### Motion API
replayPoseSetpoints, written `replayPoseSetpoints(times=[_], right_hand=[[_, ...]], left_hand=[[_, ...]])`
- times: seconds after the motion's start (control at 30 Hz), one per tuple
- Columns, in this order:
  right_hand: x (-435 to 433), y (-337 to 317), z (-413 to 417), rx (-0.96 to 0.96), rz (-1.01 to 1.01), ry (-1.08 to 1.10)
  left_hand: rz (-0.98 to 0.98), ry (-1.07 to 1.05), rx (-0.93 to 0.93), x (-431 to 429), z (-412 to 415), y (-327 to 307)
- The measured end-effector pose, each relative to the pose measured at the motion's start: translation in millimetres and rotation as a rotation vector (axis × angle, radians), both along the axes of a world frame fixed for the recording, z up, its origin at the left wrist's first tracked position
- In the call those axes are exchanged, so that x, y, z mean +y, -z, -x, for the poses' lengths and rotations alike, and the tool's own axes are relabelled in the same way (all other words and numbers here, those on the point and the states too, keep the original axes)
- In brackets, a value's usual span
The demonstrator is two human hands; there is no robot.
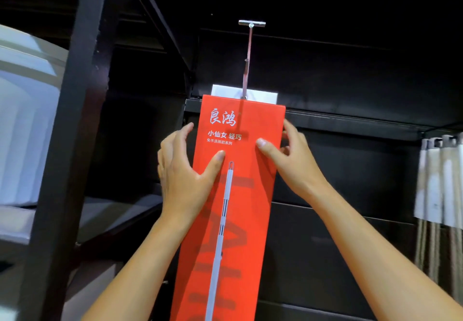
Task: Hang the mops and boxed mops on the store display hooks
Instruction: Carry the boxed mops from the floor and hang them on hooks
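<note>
Hanging step, I reckon: tall red cardboard mop box (238, 195) with its white hang tab (265, 97) seemingly threaded on the long metal display hook (246, 70); left hand (185, 170) and right hand (290, 160) each clasp a side edge, thumbs on front; next probably needs a level push back, then letting go.

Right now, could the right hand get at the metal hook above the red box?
Probably yes. The right hand grips the edge of the red box below the hook, with nothing between them, though it would have to let go first.
</note>
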State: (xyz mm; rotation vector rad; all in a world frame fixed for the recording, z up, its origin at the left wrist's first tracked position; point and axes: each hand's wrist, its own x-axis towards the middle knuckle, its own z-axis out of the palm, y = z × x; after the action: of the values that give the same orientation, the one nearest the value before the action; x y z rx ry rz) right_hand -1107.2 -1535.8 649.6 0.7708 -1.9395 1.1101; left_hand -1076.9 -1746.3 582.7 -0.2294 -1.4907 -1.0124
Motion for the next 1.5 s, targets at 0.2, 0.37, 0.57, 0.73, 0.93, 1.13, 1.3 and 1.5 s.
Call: replayPoseSetpoints(times=[0.2, 0.37, 0.57, 0.73, 0.93, 1.13, 1.3, 1.5], right_hand=[[44.4, 94.1, -32.4, -0.191, -0.071, 0.123], [110.0, 204.5, -73.6, -0.441, -0.106, 0.255], [210.1, 349.7, -163.7, -0.732, -0.100, 0.427], [301.8, 462.3, -274.7, -0.978, -0.108, 0.550], [388.5, 541.1, -435.5, -1.220, -0.098, 0.734], [451.6, 575.5, -591.5, -1.348, 0.073, 1.038], [499.3, 583.5, -704.1, -1.329, 0.276, 1.288], [547.7, 587.4, -805.4, -1.320, 0.500, 1.539]], left_hand=[[0.296, -0.360, 0.069, 28.7, -27.0, 61.6], [0.486, -0.279, -0.083, 79.5, -49.9, 149.5], [0.679, 0.041, -0.364, 178.0, -96.7, 282.3], [0.903, 0.240, -0.616, 275.3, -165.1, 387.1], [1.173, 0.538, -0.719, 399.3, -264.0, 478.4], [1.386, 0.824, -0.658, 526.0, -366.1, 519.5], [1.552, 1.019, -0.549, 623.0, -445.5, 534.7], [1.653, 1.297, -0.401, 729.9, -525.1, 558.6]])
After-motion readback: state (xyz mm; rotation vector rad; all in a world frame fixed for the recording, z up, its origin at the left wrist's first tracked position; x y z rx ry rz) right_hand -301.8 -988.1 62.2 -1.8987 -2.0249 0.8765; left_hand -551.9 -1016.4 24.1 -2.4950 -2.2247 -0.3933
